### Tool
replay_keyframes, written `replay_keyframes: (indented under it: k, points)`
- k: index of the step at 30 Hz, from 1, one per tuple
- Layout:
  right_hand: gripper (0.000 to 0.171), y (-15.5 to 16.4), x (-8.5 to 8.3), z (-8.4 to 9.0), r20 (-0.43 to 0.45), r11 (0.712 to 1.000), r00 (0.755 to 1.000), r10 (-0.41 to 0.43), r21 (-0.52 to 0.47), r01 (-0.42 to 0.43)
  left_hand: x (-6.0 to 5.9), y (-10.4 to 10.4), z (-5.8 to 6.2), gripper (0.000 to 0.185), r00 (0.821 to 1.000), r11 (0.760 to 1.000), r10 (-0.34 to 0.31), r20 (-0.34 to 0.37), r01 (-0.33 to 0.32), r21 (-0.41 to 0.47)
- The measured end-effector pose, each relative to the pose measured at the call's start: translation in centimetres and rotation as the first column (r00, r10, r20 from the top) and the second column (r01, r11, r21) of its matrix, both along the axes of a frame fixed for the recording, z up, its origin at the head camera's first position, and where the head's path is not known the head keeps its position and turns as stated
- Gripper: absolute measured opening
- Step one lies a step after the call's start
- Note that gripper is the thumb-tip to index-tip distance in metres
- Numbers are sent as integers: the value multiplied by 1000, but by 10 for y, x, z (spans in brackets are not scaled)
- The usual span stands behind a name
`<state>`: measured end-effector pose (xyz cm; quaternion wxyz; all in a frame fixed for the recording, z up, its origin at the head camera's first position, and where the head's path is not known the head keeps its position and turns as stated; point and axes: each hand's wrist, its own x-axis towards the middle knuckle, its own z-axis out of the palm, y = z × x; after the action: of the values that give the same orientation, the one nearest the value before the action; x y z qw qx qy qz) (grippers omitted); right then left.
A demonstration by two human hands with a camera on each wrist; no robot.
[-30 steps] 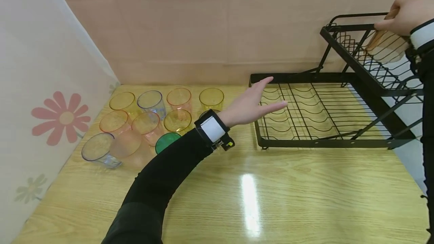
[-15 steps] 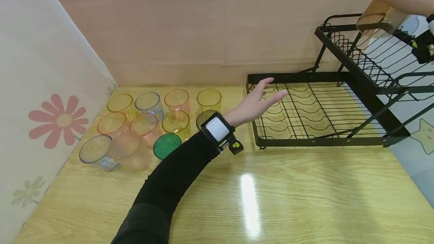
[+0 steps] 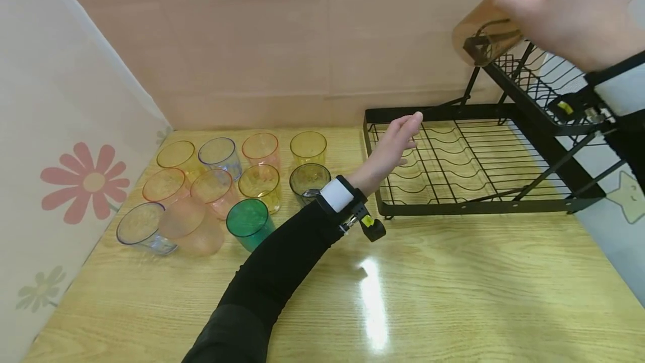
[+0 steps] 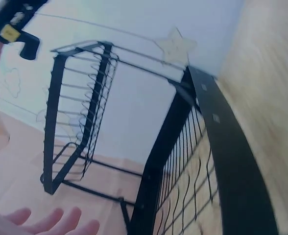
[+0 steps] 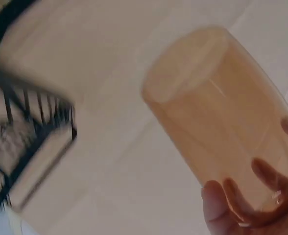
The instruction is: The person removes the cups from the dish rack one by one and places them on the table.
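My right hand grips a clear amber-brown cup near one end, up beside the two-tier black dish rack. The cup is tilted, its far end pointing down and left in front of the upper tier's corner. In the right wrist view the fingers wrap round the narrower end of the amber cup. My left hand hovers with extended fingers over the left end of the rack's lower tier and holds nothing. In the left wrist view its fingertips show at the bottom edge.
Several see-through cups stand in a group on the wooden table at left, among them a green cup, a grey cup and a frosted pink cup. A beige cloth hangs behind.
My right hand has lifted the amber cup out of the rack's upper tier and carried it left. My left hand has stayed near the lower tier, turning slightly.
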<state>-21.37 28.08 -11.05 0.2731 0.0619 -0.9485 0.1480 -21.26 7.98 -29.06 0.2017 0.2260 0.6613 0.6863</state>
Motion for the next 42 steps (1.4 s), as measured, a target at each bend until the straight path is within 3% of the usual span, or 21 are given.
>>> replay_keyframes:
  k: [3, 5, 11, 14, 20, 23, 27, 29, 33, 35, 37, 39, 42]
  points:
    - [53, -13, 9, -19, 73, 993, 997, -27, -113, 35, 2, 4, -1, 63, 997, 996, 48, 56, -52, 76]
    - [52, -21, 11, -35, 73, 978, 997, -5, -207, 20, 4, 5, 0, 65, 991, 986, 84, 108, -98, 132]
    - [37, -43, 13, -90, -57, 888, 992, 111, -442, -125, 9, 5, 1, 72, 946, 925, 189, 264, -262, 275]
    - [33, -53, 11, -116, -93, 822, 984, 153, -540, -179, 10, 2, 2, 78, 910, 888, 238, 338, -345, 305]
    - [33, -76, 9, -158, -160, 630, 964, 210, -732, -259, 12, 1, 8, 84, 798, 787, 377, 469, -543, 291]
    - [36, -87, 9, -173, -193, 553, 950, 246, -777, -301, 11, -1, 9, 71, 767, 744, 414, 491, -596, 302]
    - [38, -100, 10, -188, -229, 477, 928, 293, -806, -349, 6, -6, 9, 47, 734, 681, 450, 509, -651, 336]
    - [39, -105, 11, -194, -237, 460, 921, 308, -810, -363, 5, -7, 7, 42, 697, 631, 464, 547, -693, 347]
    - [41, -115, 15, -203, -230, 455, 914, 334, -810, -370, 4, -9, 4, 40, 598, 530, 509, 619, -784, 323]
    - [41, -119, 17, -205, -229, 451, 911, 342, -811, -373, 4, -9, 2, 39, 566, 498, 530, 631, -811, 308]
    - [42, -121, 19, -206, -233, 444, 908, 348, -812, -379, 5, -10, 1, 36, 557, 488, 546, 625, -819, 303]
    - [42, -121, 20, -205, -236, 438, 903, 359, -812, -386, 7, -11, 1, 35, 565, 488, 556, 610, -816, 310]
    - [43, -118, 24, -203, -220, 459, 892, 394, -794, -399, 9, -16, 1, 34, 607, 519, 563, 562, -788, 331]
